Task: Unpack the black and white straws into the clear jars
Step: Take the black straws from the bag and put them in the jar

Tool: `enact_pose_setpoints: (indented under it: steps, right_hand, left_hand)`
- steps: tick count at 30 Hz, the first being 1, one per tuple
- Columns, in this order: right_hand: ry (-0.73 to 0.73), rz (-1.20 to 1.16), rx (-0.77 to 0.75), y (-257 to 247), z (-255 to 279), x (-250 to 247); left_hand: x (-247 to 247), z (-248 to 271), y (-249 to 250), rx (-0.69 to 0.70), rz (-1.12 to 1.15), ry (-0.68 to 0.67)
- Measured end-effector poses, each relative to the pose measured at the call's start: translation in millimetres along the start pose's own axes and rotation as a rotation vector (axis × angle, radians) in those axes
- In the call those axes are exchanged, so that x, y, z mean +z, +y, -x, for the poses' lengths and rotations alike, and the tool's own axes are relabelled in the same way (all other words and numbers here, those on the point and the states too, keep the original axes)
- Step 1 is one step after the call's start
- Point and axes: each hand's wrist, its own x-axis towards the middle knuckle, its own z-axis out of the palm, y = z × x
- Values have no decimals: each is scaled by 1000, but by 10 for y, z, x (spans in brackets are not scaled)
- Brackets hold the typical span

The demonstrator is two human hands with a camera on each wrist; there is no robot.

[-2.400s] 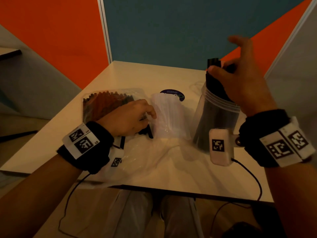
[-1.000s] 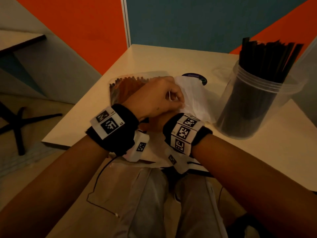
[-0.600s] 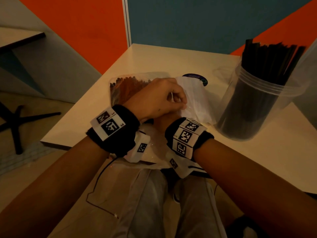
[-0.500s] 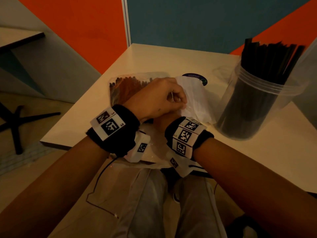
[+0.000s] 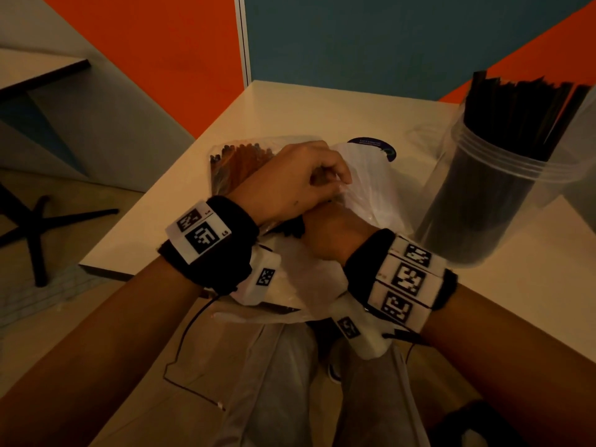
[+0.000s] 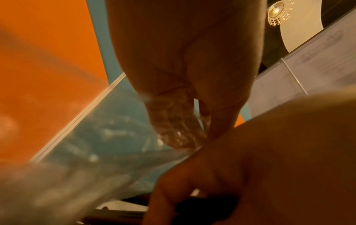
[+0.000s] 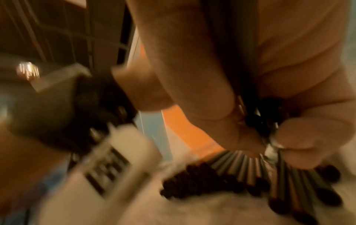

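Note:
A clear jar (image 5: pixel 545 171) at the right of the table holds a thick bunch of upright black straws (image 5: pixel 522 111). My left hand (image 5: pixel 333 185) pinches the clear plastic bag (image 5: pixel 309 279) and holds its mouth up; the pinch on the film also shows in the left wrist view (image 6: pixel 179 121). Under it, my right hand (image 5: pixel 325 233) reaches into the bag. In the right wrist view its fingers (image 7: pixel 300 137) curl round loose black straws (image 7: pixel 231 172). A pack of white straws (image 5: pixel 371 185) lies just behind my hands.
A pack of orange-brown straws (image 5: pixel 238 159) lies left of the white pack. A dark round lid (image 5: pixel 374 146) sits behind them on the cream table (image 5: pixel 322 104). Orange and blue partition walls close the back. The near table edge runs under my wrists, with chair legs (image 5: pixel 35 221) on the floor at left.
My right hand left the jar, where it had put black straws, and went into the bag under my left hand. Over the last second both hands have barely moved.

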Motion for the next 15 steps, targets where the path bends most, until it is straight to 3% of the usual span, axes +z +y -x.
enact_pose_setpoints:
  steps: [9, 15]
  right_hand:
    - [-81, -315, 30, 277, 665, -369]
    - [-193, -640, 92, 527, 864, -545]
  left_hand:
    - [48, 12, -57, 59, -36, -22]
    - [39, 148, 63, 82, -46, -424]
